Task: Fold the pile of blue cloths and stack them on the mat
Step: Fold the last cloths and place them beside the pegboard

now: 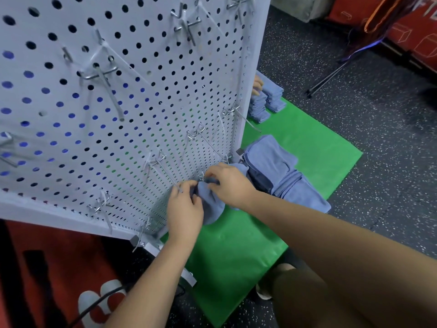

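A small blue cloth (211,204) hangs bunched at a low metal hook (170,175) on the white pegboard (118,102). My left hand (185,209) pinches its left edge beside the hook. My right hand (230,185) pinches the cloth's top from the right. A green mat (307,147) lies on the floor under both hands. A loose pile of blue cloths (281,171) lies on the mat just right of my right hand. Two stacks of folded blue cloths (267,100) stand at the mat's far end.
Another person's hand (257,85) rests on the far stacks, partly hidden by the pegboard. Several metal hooks jut out of the board. The floor is dark and speckled (354,102). A red box (411,29) stands at top right, a black stand leg (328,76) before it.
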`<act>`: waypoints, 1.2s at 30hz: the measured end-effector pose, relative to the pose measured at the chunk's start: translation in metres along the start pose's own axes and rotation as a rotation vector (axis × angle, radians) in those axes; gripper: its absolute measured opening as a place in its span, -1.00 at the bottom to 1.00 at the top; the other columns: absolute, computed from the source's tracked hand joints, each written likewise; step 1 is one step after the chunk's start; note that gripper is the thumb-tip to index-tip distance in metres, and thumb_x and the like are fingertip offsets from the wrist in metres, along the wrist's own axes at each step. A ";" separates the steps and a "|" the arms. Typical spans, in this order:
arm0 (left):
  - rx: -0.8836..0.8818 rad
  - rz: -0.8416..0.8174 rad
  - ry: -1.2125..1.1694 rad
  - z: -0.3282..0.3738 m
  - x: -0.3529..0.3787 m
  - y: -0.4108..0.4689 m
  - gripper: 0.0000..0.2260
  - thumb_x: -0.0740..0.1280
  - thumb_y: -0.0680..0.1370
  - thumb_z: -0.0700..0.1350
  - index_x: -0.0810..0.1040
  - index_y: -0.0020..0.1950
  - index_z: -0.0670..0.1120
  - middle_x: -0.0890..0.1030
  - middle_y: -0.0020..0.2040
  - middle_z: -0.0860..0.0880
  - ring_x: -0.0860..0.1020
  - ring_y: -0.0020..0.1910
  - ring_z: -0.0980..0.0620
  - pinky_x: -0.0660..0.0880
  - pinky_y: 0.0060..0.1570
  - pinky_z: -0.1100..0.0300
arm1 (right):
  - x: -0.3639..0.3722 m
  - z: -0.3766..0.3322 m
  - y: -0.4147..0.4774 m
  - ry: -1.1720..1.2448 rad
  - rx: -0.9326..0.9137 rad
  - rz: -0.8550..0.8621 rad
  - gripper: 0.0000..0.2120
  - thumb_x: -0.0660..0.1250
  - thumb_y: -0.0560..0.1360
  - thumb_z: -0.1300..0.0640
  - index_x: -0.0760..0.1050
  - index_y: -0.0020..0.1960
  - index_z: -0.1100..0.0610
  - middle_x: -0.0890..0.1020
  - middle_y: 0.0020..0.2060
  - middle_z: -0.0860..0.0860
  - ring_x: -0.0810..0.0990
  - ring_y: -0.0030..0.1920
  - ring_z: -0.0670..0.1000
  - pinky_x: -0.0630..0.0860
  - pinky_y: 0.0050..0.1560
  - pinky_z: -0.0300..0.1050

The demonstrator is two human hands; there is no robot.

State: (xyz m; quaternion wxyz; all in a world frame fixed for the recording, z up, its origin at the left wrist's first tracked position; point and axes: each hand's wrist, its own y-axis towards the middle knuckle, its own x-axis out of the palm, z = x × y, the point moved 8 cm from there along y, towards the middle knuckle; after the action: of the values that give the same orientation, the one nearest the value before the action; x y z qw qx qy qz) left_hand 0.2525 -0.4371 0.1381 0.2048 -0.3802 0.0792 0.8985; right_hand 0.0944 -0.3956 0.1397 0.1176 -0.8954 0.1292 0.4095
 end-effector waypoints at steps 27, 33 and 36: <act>0.536 -0.258 0.502 0.148 0.199 0.013 -0.61 0.49 0.52 0.08 0.52 0.30 0.05 0.54 0.26 -0.01 0.47 0.27 -0.13 0.40 0.21 -0.04 | -0.079 0.190 -0.124 0.129 0.511 0.218 -0.87 0.38 0.58 0.15 0.66 0.11 0.06 0.71 -0.10 -0.07 0.63 -0.05 0.00 0.50 -0.04 -0.09; 0.479 -0.244 0.208 0.160 0.172 0.034 -0.90 0.39 0.44 -0.09 0.58 -0.06 0.00 0.63 -0.11 -0.06 0.57 -0.02 -0.19 0.45 0.02 -0.06 | -0.096 0.186 -0.121 0.248 0.504 0.363 -0.73 0.44 0.57 0.15 0.53 0.25 0.06 0.63 0.11 -0.04 0.62 0.04 -0.03 0.57 0.12 -0.02; 0.383 -0.219 -0.054 0.169 0.142 0.029 -0.91 0.44 0.43 -0.10 0.55 -0.13 0.01 0.62 -0.18 0.06 0.54 -0.12 -0.07 0.49 -0.09 0.01 | -0.115 0.192 -0.123 0.601 0.607 0.462 -0.46 0.52 0.58 -0.01 0.41 0.46 0.06 0.56 0.27 -0.04 0.60 0.19 -0.01 0.50 0.24 -0.04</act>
State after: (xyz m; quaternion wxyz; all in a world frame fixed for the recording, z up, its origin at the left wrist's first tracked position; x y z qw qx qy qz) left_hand 0.0411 -0.3698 0.1544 0.3715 -0.3165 0.2011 0.8493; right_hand -0.0724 -0.2038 0.1182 0.2370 -0.8472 0.4665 0.0918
